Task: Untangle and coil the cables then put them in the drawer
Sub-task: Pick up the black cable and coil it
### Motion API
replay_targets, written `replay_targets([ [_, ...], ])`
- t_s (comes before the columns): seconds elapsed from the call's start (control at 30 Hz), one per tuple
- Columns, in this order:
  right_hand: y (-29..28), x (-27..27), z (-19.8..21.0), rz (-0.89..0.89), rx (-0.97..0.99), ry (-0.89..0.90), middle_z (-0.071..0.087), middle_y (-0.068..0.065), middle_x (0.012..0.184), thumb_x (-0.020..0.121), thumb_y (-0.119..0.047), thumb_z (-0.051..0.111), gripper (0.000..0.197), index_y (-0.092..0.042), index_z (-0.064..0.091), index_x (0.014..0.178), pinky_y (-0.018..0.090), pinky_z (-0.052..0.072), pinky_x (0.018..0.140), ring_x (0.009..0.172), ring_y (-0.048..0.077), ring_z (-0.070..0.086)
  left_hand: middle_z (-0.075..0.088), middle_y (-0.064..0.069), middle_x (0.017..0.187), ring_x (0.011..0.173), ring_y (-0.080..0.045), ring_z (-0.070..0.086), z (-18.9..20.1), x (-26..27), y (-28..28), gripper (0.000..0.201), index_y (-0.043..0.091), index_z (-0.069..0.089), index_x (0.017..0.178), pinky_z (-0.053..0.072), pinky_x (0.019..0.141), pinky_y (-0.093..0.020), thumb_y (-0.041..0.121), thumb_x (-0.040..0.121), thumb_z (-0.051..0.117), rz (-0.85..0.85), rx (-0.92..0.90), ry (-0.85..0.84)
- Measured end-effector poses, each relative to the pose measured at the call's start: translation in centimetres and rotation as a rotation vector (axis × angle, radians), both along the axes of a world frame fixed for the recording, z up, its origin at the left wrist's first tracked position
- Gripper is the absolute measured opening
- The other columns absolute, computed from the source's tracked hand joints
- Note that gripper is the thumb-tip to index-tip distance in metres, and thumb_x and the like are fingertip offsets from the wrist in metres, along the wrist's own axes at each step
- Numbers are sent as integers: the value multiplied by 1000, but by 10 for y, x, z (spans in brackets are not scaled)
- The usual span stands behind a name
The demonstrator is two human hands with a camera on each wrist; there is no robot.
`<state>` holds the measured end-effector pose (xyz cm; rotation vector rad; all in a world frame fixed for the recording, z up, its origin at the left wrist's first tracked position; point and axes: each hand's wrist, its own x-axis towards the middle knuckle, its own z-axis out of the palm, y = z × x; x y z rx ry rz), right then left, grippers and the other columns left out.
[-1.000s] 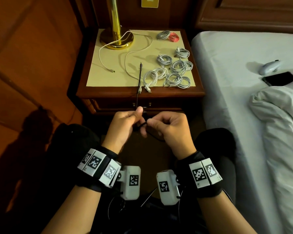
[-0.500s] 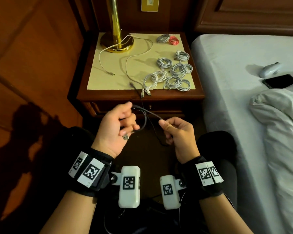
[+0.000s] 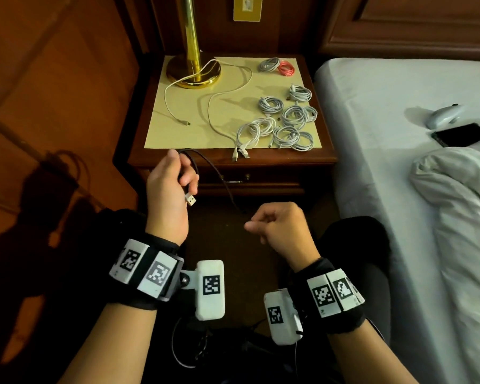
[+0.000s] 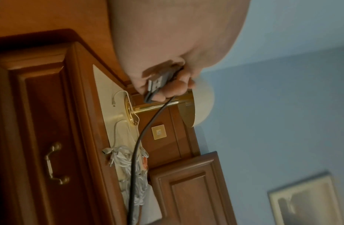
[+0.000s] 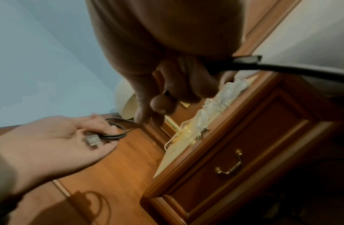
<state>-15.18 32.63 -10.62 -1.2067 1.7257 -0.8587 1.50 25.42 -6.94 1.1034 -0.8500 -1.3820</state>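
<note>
A person sits before a dark wooden desk (image 3: 178, 159) whose single drawer (image 5: 242, 146), with a brass handle (image 5: 229, 165), is closed. At left, the left hand (image 3: 166, 189) curls around a looped thin black cable (image 3: 205, 167), its flat metal plug (image 3: 190, 200) poking out below the fingers toward the person. From that loop the cable runs down and to the right to the right hand (image 3: 280, 228), which pinches it between thumb and curled fingers. On the desk's pale yellow mat (image 3: 178, 128), a smooth white cable (image 3: 214, 106) lies uncoiled around the round base of a brass lamp (image 3: 193, 70). Farther right lie neat round coils of white cable (image 3: 288, 120) and one red coil (image 3: 286, 70). A white bed (image 3: 385, 162) stands at far right.
</note>
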Motion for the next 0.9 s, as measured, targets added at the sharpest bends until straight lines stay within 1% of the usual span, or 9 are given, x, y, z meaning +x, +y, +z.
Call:
replay_targets([
  [0.13,3,9,19,279,-29,-24,55,-12,44,82,-14,73,23,-24,63,65,15,40,48,41,1,49,56,2,55,54,-15,57,-10,-6,4,36,11,59,77,48,66,-21,22,104,38,-147,-85,-262],
  [0.23,1,8,24,216,-207,-157,54,0,49,84,-10,70,18,-19,67,68,21,39,49,44,8,47,67,-2,61,64,-14,65,-12,-8,10,35,9,64,78,48,82,-29,20,102,41,-300,-60,-379],
  [0.3,-3,6,25,106,-297,-198,54,8,50,84,-8,70,14,-12,68,71,21,36,48,45,10,44,66,-3,58,62,-15,64,-10,-9,15,36,11,67,77,45,88,-38,24,101,44,-379,4,-397],
  [0.4,-9,2,21,-61,-347,-229,51,2,51,80,-9,74,13,-6,64,72,21,35,48,47,11,42,53,-6,45,46,-20,55,-6,-12,22,37,7,66,76,45,73,-31,26,100,45,-476,92,-330],
  [0.5,-12,-2,16,-131,-367,-228,49,7,54,77,-14,78,20,-12,60,70,24,33,48,50,20,39,37,2,42,34,-14,35,-3,-14,25,39,5,62,72,43,58,-26,27,99,45,-529,169,-231],
  [0.57,-11,-5,13,-140,-357,-250,47,1,51,79,-16,77,20,-13,59,70,20,31,45,47,15,38,33,5,45,33,-9,26,-2,-13,24,39,8,54,67,42,50,-19,27,99,45,-507,226,-134],
  [0.63,-9,-9,9,-124,-306,-317,46,-3,49,83,-15,72,17,-12,59,72,17,29,42,44,9,37,29,7,44,33,-9,20,0,-9,20,41,13,48,62,38,53,-19,29,99,43,-467,263,-22],
  [0.77,-2,-18,-4,-94,-166,-440,42,-3,50,92,-11,61,13,-9,59,79,21,23,41,45,11,31,24,8,45,32,-9,20,4,5,9,45,19,47,56,39,61,-24,32,99,41,-279,291,296],
  [0.9,1,-20,-8,-134,-136,-324,42,-5,50,96,-10,53,16,-9,61,82,19,26,43,44,8,33,25,8,48,37,-9,23,9,15,1,36,19,47,66,41,63,-21,29,99,38,-119,197,387],
])
